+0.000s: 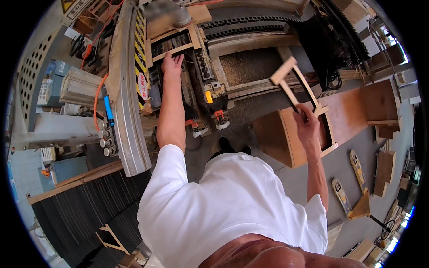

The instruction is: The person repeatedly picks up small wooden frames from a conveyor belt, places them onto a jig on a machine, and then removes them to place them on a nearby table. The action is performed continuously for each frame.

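Note:
My left hand [172, 65] reaches forward to a pale wooden frame [172, 53] lying on the machine bed. Its fingers are stretched out at the frame's near bar; whether they touch it I cannot tell. On the right, my right hand [308, 125] is closed around a slim pale wooden frame with crossbars [284, 71], held tilted above a brown wooden box [270, 138]. The lower part of this frame runs behind my fingers, so its full outline is partly hidden.
The machine has a metal rail [127, 134] on the left with yellow-black striping, and a sawdust-strewn opening [250, 67] beyond. An orange hose [97, 98] hangs at left. Dark stacked panels [76, 214] stand lower left. A yellow pallet jack [361, 207] sits on the floor at right.

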A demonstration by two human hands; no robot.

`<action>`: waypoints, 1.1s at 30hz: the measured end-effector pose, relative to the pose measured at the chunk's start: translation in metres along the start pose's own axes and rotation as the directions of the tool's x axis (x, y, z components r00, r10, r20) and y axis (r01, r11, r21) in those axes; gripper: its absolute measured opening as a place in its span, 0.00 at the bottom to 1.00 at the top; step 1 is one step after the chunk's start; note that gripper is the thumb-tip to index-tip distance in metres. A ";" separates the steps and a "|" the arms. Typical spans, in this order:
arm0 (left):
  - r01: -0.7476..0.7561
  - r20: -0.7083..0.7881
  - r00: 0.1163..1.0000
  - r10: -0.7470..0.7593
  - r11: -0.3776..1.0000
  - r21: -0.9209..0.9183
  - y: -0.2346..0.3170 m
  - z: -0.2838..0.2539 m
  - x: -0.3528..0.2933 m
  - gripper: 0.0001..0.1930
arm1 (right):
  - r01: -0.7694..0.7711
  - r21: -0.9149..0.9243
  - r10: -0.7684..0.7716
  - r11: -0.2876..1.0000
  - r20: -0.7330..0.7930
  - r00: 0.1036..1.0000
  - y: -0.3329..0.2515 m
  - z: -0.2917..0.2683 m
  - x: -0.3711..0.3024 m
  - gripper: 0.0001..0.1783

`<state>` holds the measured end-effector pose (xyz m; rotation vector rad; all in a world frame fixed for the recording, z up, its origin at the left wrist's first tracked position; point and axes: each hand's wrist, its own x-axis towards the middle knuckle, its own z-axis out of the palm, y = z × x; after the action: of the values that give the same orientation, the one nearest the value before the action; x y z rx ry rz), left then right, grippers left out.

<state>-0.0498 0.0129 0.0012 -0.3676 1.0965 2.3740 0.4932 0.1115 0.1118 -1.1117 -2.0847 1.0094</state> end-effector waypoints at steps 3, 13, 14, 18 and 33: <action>0.011 0.015 1.000 -0.012 1.000 0.007 -0.007 -0.015 -0.019 0.28 | 0.418 -0.140 -0.407 0.897 0.105 0.907 -0.038 0.044 0.041 0.15; 0.173 0.284 0.951 -0.119 0.970 -0.171 -0.037 -0.081 -0.154 0.08 | 0.884 0.032 -0.822 0.466 0.385 0.419 -0.135 0.229 0.134 0.13; 0.153 0.297 0.950 -0.096 0.973 -0.175 -0.036 -0.084 -0.159 0.09 | 0.895 0.041 -0.815 0.444 0.434 0.384 -0.135 0.245 0.137 0.14; 0.136 0.393 0.917 -0.060 0.976 -0.168 -0.037 -0.082 -0.162 0.12 | 0.893 0.064 -0.777 0.446 0.522 0.351 -0.123 0.277 0.139 0.14; 0.000 0.155 0.988 0.023 0.989 -0.146 -0.062 -0.115 -0.284 0.18 | 0.870 0.126 -0.774 0.476 0.529 0.347 -0.130 0.356 0.226 0.14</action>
<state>0.2264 -0.1330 0.0116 -0.2212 0.8592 2.4542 0.0568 0.1320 0.0488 0.3684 -2.7051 0.5885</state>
